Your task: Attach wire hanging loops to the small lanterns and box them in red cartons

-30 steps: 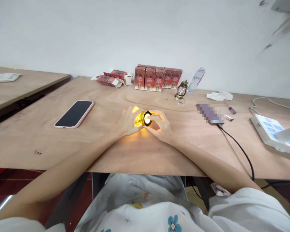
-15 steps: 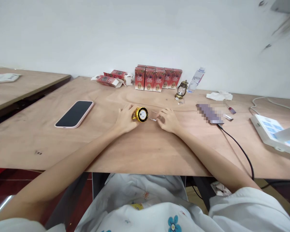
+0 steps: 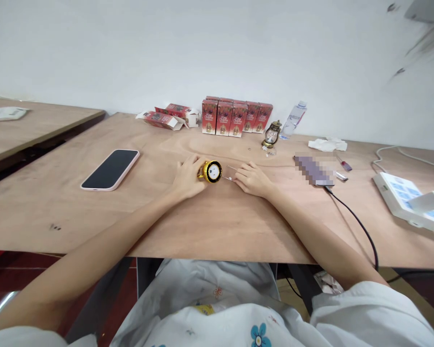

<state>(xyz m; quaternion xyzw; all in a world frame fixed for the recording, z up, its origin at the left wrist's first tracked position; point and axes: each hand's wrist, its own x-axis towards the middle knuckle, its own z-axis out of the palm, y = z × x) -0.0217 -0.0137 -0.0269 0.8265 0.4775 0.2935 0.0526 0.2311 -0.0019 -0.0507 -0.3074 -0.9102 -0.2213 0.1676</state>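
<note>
A small gold lantern (image 3: 211, 171) lies on its side on the wooden table (image 3: 210, 217), its round white base facing me and its light off. My left hand (image 3: 188, 176) is closed round the lantern's body from the left. My right hand (image 3: 251, 178) rests just right of it, fingers curled, its fingertips at a thin wire piece (image 3: 230, 178) on the table; whether they pinch it is not plain.
A black phone in a pink case (image 3: 111, 168) lies to the left. Red boxes (image 3: 235, 117), another small lantern (image 3: 271, 134) and a plastic bottle (image 3: 293, 119) stand at the back. A cabled device (image 3: 315, 169), tissue (image 3: 327, 144) and a white panel (image 3: 408, 198) lie to the right.
One second ago the lantern glowed yellow with my right fingers on its base. The light has since gone off and my right hand has moved off to the right, onto the table.
</note>
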